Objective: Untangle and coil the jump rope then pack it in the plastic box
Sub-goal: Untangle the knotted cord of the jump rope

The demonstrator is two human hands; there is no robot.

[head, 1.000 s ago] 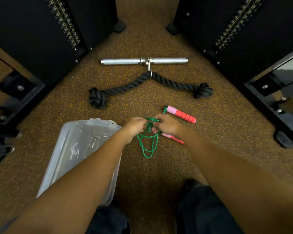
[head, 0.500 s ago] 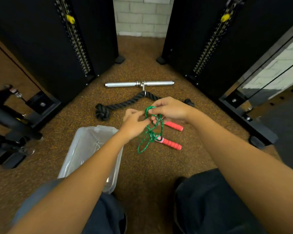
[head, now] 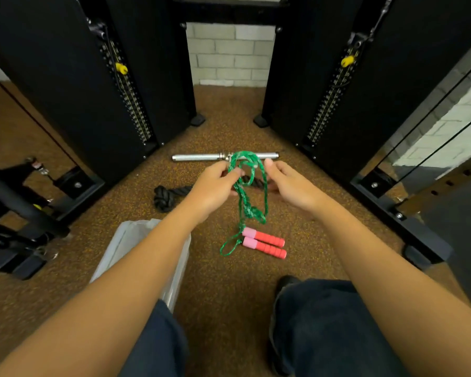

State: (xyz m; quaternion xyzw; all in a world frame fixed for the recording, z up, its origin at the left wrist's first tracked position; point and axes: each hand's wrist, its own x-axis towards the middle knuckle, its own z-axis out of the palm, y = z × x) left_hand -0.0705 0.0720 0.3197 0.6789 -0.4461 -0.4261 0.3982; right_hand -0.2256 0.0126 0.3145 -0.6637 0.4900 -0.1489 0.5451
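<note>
Jump rope (head: pixel 252 186) higher, hands apart

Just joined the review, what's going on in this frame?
A person is lifting a tangled green jump rope with both hands: the left hand pinches the cord, the right hand is beside it. The red handles hang low over the floor. The plastic box holds no rope yet.

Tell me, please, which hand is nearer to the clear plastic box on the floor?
Left. The left hand holds the green rope just beyond the plastic box, its forearm crossing the box's right side. The right hand is on the far side of the rope, away from it.
</note>
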